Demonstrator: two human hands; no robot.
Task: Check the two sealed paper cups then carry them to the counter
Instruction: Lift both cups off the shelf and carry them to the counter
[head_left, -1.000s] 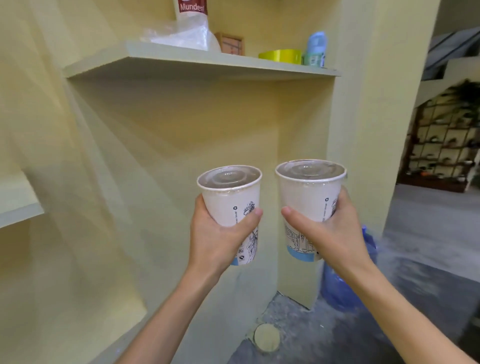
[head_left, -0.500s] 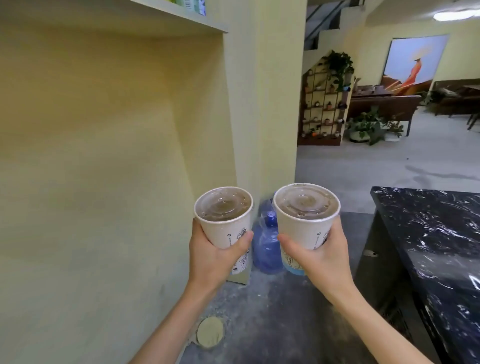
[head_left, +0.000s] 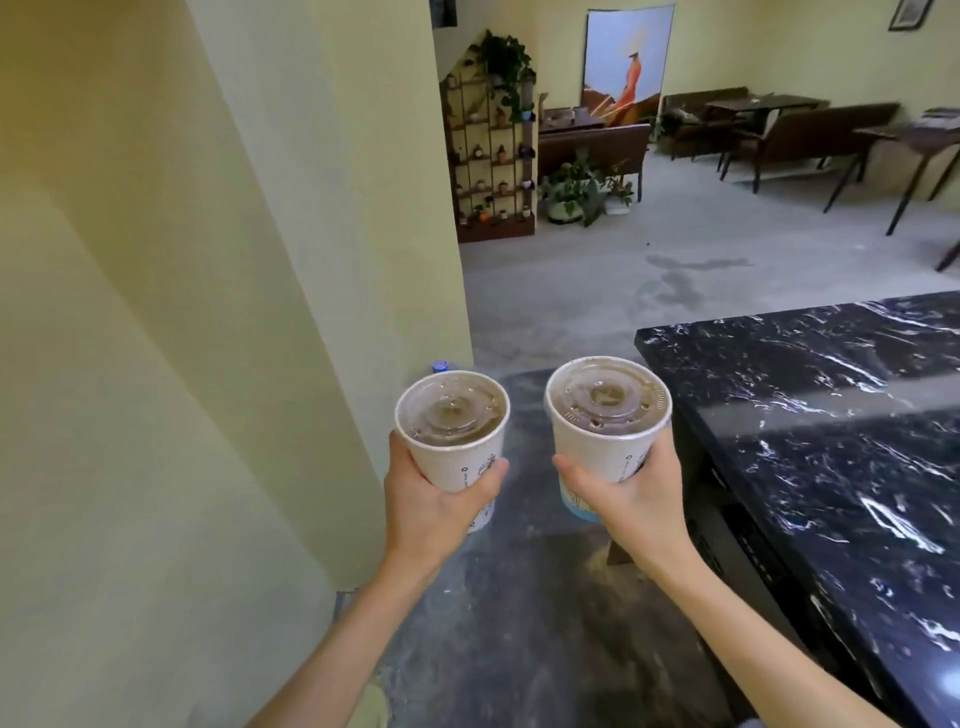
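Observation:
I hold two white paper cups upright in front of me, each sealed with a clear plastic lid over a brownish drink. My left hand wraps around the left cup. My right hand grips the right cup, which has a blue band at its base. The cups are side by side and apart, above the floor. The black marble counter lies just to the right of the right cup.
A yellow wall and pillar stand close on the left, with a blue bottle cap peeking out behind the left cup. Beyond lie grey floor, a plant shelf, potted plants and dark benches and tables.
The view has swung right, away from the yellow alcove and shelf. The counter now fills the right side and lies closer to the cups. Both hands keep their hold on the cups.

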